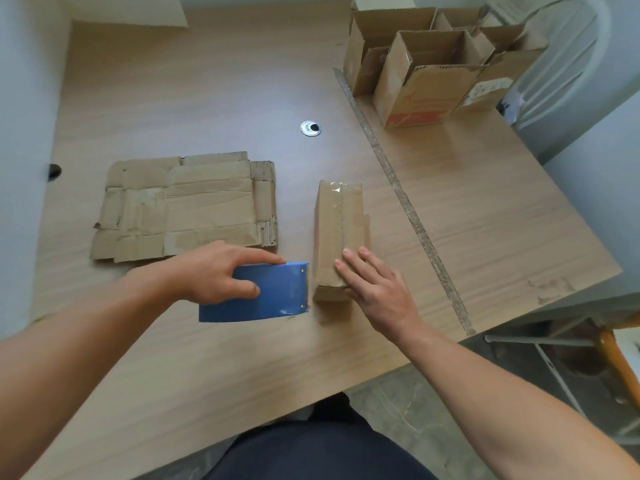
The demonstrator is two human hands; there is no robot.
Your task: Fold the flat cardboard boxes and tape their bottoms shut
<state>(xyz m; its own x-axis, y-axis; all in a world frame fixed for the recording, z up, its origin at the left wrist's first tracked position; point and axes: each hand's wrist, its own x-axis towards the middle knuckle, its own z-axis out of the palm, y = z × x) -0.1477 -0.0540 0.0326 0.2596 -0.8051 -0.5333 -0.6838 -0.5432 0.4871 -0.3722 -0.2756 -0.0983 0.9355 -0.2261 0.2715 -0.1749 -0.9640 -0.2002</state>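
My left hand (221, 271) grips the blue tape dispenser (263, 292) just left of the folded box (337, 233), which lies mid-table, taped side up, with my right hand (374, 289) pressing flat-fingered on its near end.

inside of blue plastic tape dispenser (273, 292) hidden by its shell and left grip (214, 271), right grip (377, 289) covers near end of small taped cardboard box (337, 220), print on open brown cardboard boxes (426, 84) unreadable
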